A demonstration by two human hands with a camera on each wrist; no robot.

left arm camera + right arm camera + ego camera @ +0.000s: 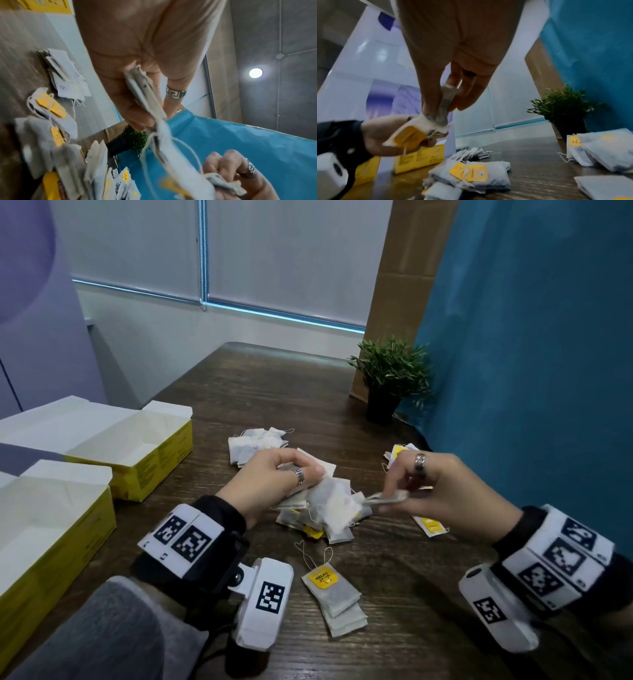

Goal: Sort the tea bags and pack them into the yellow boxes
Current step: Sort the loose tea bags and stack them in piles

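Observation:
Over the dark table, my left hand (pixel 305 474) grips a small bunch of tea bags (pixel 330 503), seen edge-on in the left wrist view as tea bags (pixel 145 94). My right hand (pixel 392 496) pinches the end of one grey tea bag (pixel 385 498) between thumb and fingers; the right wrist view shows this tea bag (pixel 445 108) meeting the left hand's yellow-tagged bag (pixel 409 136). Below the hands lies a mixed pile (pixel 318 525). Two open yellow boxes (pixel 150 453) (pixel 68 529) stand at the left, and their visible parts look empty.
A white-tagged pile (pixel 257 443) lies behind the hands. A yellow-tagged stack (pixel 337 597) sits near me and more bags (pixel 430 525) (pixel 399 451) lie at the right. A potted plant (pixel 390 378) stands at the back right against a blue wall (pixel 531 354).

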